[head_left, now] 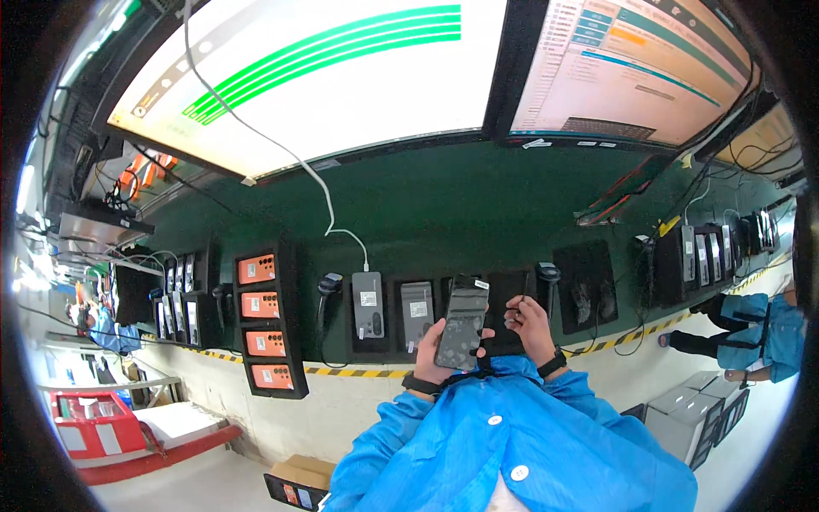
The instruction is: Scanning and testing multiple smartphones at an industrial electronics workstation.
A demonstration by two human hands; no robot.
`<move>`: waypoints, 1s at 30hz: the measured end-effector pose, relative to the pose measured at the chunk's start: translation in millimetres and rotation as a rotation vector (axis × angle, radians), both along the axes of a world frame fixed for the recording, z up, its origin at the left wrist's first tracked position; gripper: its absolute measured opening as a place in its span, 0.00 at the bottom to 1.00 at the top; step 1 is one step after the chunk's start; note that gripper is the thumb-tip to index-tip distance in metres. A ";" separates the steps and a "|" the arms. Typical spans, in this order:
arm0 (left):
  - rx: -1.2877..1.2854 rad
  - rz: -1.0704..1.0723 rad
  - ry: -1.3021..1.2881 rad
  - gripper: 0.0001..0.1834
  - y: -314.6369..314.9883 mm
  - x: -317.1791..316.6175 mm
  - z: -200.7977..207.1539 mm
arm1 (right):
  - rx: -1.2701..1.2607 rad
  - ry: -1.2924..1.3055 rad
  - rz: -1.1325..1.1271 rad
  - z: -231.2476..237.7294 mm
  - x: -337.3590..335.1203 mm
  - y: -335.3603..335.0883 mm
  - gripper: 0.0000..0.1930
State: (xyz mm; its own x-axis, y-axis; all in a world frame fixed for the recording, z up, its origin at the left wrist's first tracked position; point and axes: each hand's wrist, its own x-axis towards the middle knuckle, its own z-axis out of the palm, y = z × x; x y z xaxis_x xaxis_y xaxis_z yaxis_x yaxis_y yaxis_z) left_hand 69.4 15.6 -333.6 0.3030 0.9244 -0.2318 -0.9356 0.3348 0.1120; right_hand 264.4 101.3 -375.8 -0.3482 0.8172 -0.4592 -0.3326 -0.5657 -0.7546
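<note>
My left hand [429,358] holds a dark smartphone [461,331] upright in front of my chest, its screen side toward me and a small white label at its top edge. To the right of it, my right hand [534,331] is raised with the fingers curled together. Whether anything sits in those fingers is too small to tell. Just left of the held phone, a grey phone [416,300] with a white label lies in a black tray. Farther left lies another grey phone [368,326], joined to a white cable [328,200] at its top end.
A black tray [297,341] of several orange phones [260,305] overhangs the bench front at left. Handheld scanners [329,286] [548,273] stand on the green bench [409,183]. Two large monitors [341,85] [627,72] rise behind. Another person [759,337] is at the right.
</note>
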 end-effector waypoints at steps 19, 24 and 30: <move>0.065 -0.206 0.152 0.40 -1.6 10.9 21.9 | 0.217 0.062 0.026 30.6 -39.5 35.8 0.08; 0.063 -0.140 0.071 0.41 -3.0 12.6 22.2 | 0.314 -0.009 0.112 43.9 -35.1 35.8 0.07; 0.108 -0.170 -0.050 0.40 -2.6 9.3 15.9 | 0.269 0.004 0.064 34.4 -35.3 31.2 0.07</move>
